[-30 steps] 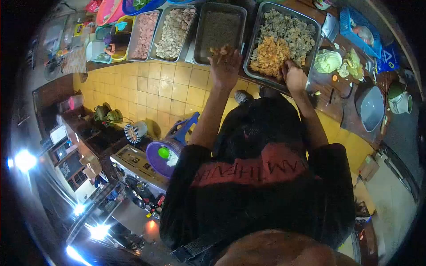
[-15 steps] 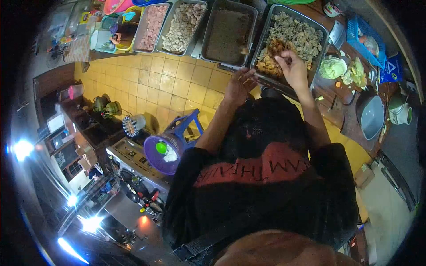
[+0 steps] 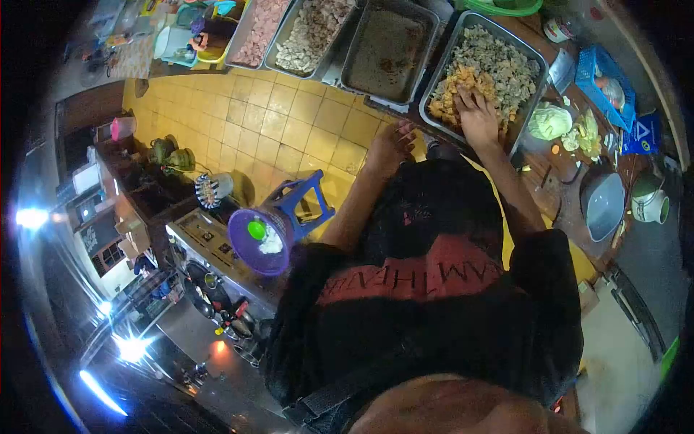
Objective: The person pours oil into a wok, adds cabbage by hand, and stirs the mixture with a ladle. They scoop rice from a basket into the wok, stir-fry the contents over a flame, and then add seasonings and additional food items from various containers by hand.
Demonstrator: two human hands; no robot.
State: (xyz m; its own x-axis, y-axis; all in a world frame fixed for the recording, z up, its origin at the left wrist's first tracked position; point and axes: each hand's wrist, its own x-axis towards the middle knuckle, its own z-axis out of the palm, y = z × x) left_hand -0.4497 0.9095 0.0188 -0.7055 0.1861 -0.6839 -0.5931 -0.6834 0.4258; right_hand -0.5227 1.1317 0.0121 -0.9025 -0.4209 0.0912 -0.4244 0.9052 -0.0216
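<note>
A metal tray point(image 3: 517, 36) of crumbly, pale grey-brown food point(image 3: 499, 54) stands in front of me, with an orange-brown portion point(image 3: 468, 74) on its near left side. My right hand point(image 3: 478, 121) reaches into that orange-brown food, palm down. Its fingers are apart and the fingertips are partly sunk in. Just outside the tray's near left corner, my left hand point(image 3: 390, 148) hangs over the floor with loosely bent fingers and nothing visible in them. To the left lies another metal tray point(image 3: 383, 54), holding only dark residue.
Further left are trays of whitish pieces point(image 3: 307, 36) and pink meat point(image 3: 259, 32). On the right, cabbage point(image 3: 551, 121), a cleaver point(image 3: 561, 71), a blue basket point(image 3: 606, 87) and a grey basin point(image 3: 603, 206) crowd the table. A purple tub point(image 3: 260, 242) and blue stool point(image 3: 303, 206) stand behind left.
My right hand has come down from a pinch above the tray into the orange-brown food, its fingers spreading. My left hand has drawn slightly away from the tray corner. The view has shifted a little.
</note>
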